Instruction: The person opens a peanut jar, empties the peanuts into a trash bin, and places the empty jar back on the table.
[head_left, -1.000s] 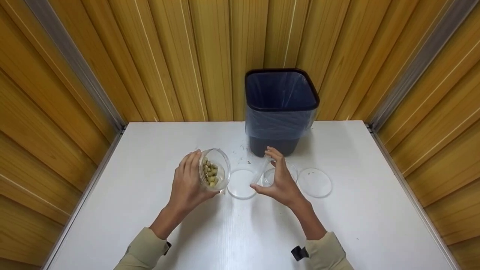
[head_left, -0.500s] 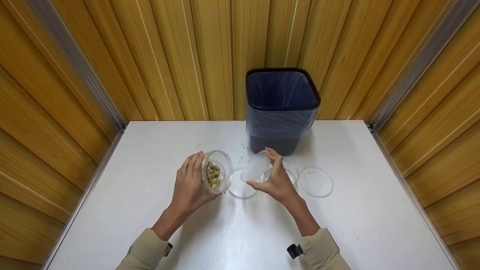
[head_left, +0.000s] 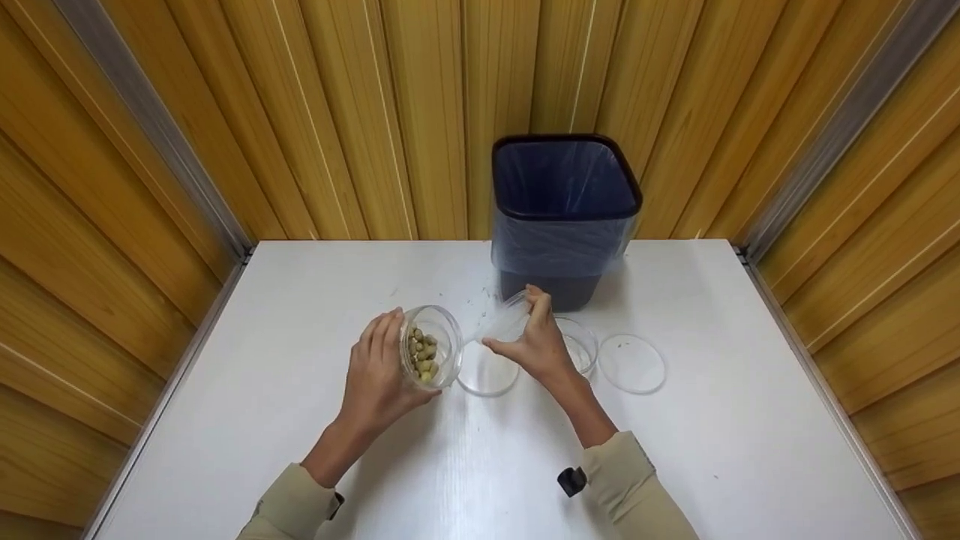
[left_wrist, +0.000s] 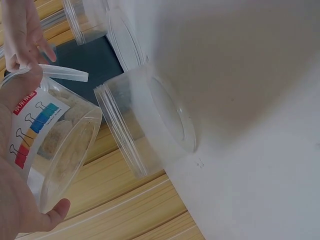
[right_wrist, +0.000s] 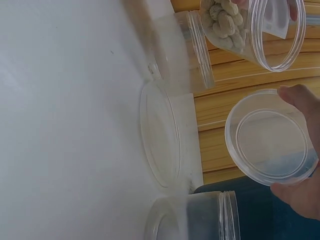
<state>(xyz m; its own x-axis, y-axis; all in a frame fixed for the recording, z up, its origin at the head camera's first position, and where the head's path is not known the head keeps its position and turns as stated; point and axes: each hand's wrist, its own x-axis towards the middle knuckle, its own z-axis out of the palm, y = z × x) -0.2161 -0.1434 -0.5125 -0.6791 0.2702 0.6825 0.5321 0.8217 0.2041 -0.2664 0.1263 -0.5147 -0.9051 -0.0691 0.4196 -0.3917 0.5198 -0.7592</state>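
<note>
My left hand [head_left: 375, 367] grips a clear plastic jar [head_left: 448, 341], tilted with its open mouth towards the right. Nuts [right_wrist: 227, 22] that look like peanuts in their shells lie inside it. A label [left_wrist: 37, 125] with pictures of binder clips is on the jar's side in the left wrist view. My right hand [head_left: 544, 349] pinches a clear round lid [right_wrist: 270, 140] by its edge between thumb and fingers. In the head view this lid is held tilted, a short way to the right of the jar's mouth and apart from it.
On the white table [head_left: 300, 300] stand a clear open jar [head_left: 583, 341] and another clear jar [left_wrist: 145, 120], hidden behind the held jar in the head view. Two lids [head_left: 487, 369], [head_left: 632, 364] lie flat. A lined bin [head_left: 566, 247] stands at the back; small debris lies before it.
The right hand has moved left and slightly away from the body, and the lid it holds has turned and come closer to the jar. The left hand has barely moved.
</note>
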